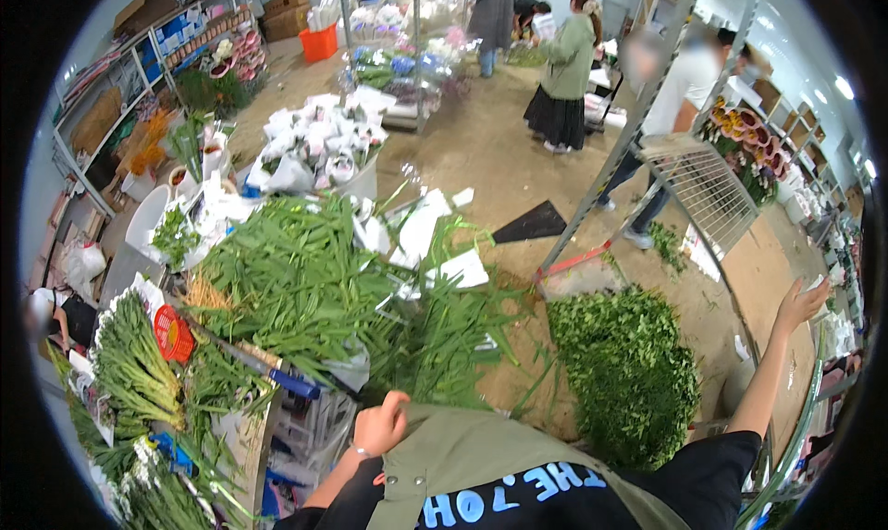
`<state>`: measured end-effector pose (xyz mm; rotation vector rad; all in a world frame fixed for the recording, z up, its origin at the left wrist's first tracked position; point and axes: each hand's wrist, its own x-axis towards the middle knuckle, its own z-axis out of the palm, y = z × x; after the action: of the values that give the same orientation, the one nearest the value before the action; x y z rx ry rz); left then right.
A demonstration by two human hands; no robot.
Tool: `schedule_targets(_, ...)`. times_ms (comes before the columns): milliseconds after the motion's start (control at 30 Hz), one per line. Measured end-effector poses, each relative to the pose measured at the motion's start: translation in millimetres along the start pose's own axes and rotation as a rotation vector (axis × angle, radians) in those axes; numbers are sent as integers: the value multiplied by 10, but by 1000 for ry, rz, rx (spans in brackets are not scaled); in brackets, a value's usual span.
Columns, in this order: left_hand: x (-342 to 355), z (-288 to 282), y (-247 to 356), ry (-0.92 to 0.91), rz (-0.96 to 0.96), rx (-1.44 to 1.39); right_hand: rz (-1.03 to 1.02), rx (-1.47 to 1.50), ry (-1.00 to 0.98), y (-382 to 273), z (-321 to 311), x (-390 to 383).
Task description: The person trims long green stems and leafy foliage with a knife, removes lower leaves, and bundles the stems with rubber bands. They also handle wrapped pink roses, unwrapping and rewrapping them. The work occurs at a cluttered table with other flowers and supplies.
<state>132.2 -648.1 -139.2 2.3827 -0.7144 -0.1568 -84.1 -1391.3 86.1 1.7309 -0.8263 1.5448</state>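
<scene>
My left hand [379, 425] is at the left edge of my olive apron [462, 435], its fingers curled. Whatever it may hold is hidden. Beyond it, a big heap of long green leaves and cut stems [287, 252] covers the work surface. My right hand [800, 306] reaches far out to the right, fingers stretched, by the shelving. A small pale thing shows at its fingertips; I cannot tell whether they touch. A dense block of leafy green stems [624, 373] stands between my two arms.
Bundled green stems [139, 368] and an orange-red plastic basket [173, 334] lie at left. White-wrapped flowers [319, 141] stand beyond the leaf heap. A metal rack post [638, 132] and wire shelf [708, 192] rise at right. People [566, 63] stand farther back.
</scene>
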Motion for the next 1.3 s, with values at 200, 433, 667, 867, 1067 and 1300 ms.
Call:
schedule_targets(200, 13, 35, -70, 7, -11, -24, -113, 124, -112, -591, 26, -68)
schedule_targets(433, 227, 62, -120, 27, -78, -57, -436, 457, -196, -1908, -91, 195)
schedule_targets(667, 938, 96, -303, -33, -75, -90, -622, 773, -255, -3324, 79, 159)
schedule_targets(867, 1670, -196, -519, 37, -259, -116, -797, 970, -349, -4692, 658, 184)
schedule_targets(1067, 2024, -502, -917, 120, -445, -120, -844, 1045, -399, -5444, 981, 314)
schedule_targets(1300, 2297, -698, -1009, 169, -420, -117, -769, 1106, -357, -5571, 1127, 525)
